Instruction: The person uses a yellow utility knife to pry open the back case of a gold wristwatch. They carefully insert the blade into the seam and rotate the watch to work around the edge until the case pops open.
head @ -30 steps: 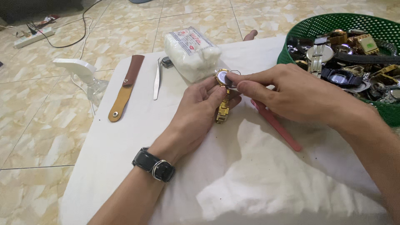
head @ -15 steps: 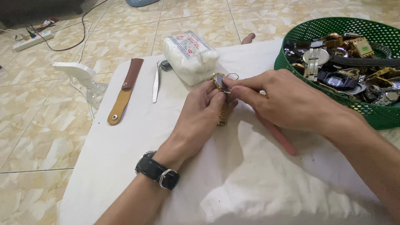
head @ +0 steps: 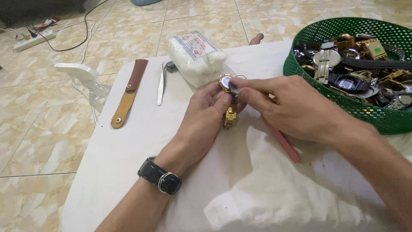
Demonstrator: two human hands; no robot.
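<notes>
My left hand (head: 205, 116) grips a gold wristwatch (head: 227, 96) by its case, the metal band hanging down to the white cloth. With my right hand (head: 288, 106) I pinch a small white pad against the watch face. A black watch sits on my left wrist (head: 160, 175). Both hands meet over the middle of the cloth-covered table (head: 128, 146).
A green basket (head: 317, 92) full of watches stands at the right. A bag of cotton (head: 195, 56), tweezers (head: 161, 84) and a brown leather strap (head: 127, 94) lie behind the hands. A red strap (head: 285, 145) lies under my right hand. A spray bottle (head: 86, 81) stands at the table's left edge.
Both hands stay together on the gold watch; my right fingers have shifted slightly over its face. The view has drifted a little.
</notes>
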